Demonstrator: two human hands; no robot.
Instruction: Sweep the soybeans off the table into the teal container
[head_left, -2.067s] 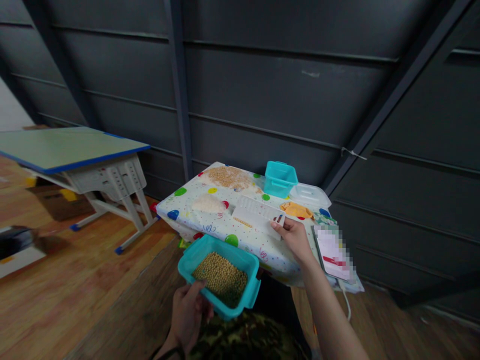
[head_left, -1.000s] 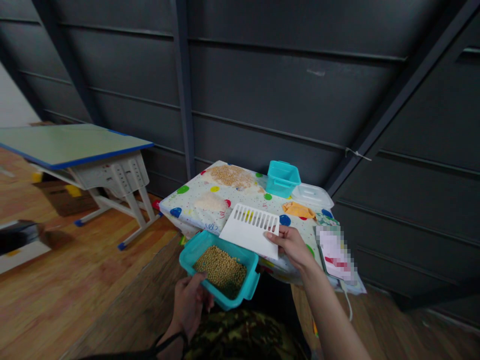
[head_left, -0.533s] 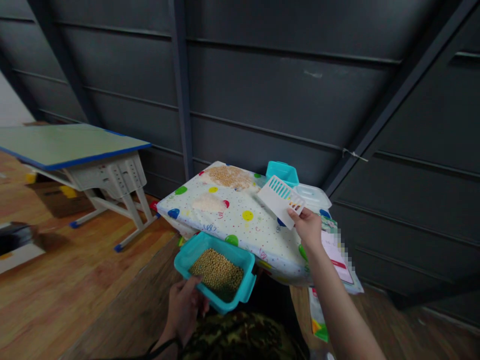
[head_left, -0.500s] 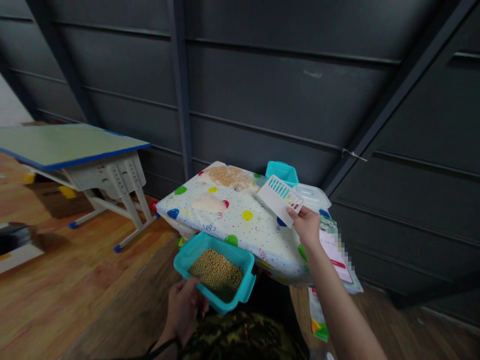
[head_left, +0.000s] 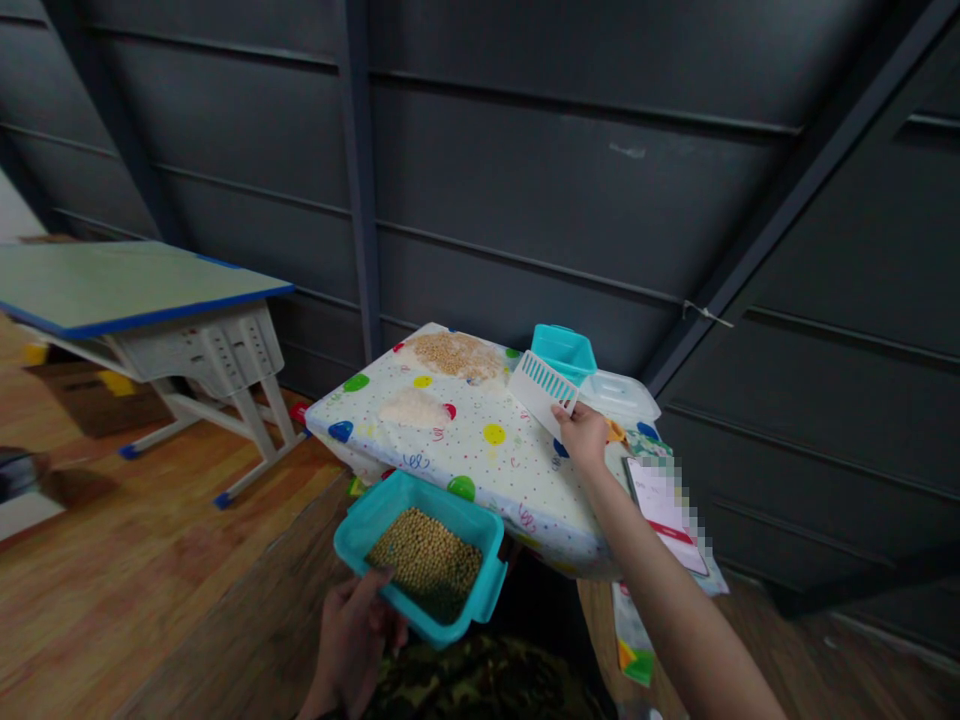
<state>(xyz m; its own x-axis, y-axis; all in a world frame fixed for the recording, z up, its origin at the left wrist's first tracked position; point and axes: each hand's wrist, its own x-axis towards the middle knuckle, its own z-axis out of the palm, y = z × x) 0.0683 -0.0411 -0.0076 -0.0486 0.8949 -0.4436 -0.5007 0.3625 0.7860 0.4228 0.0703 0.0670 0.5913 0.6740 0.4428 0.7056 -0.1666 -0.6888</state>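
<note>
My left hand (head_left: 354,630) grips the near left rim of a teal plastic box (head_left: 493,585), thumb over the edge and fingers under it. Soybeans (head_left: 427,550) fill much of the box, which is held in front of the table's near edge. My right hand (head_left: 585,436) pinches a flat white slotted plastic scoop (head_left: 534,400) by its lower right corner, above the tabletop. Beyond it stands a second teal box (head_left: 564,345). A pile of soybeans mixed with white grains (head_left: 454,355) lies at the far left of the table, with a smaller white mound (head_left: 414,408) nearer me.
A balloon-print cloth (head_left: 480,465) covers the table. At its right lie a clear lid (head_left: 622,395), an orange object (head_left: 616,431) and a phone (head_left: 667,515). A pale green desk (head_left: 135,285) stands left; a dark panelled wall (head_left: 525,180) closes off the back.
My right hand has moved left a little with the slotted scoop, uncovering the orange object. The held box has shifted slightly left and down in view.
</note>
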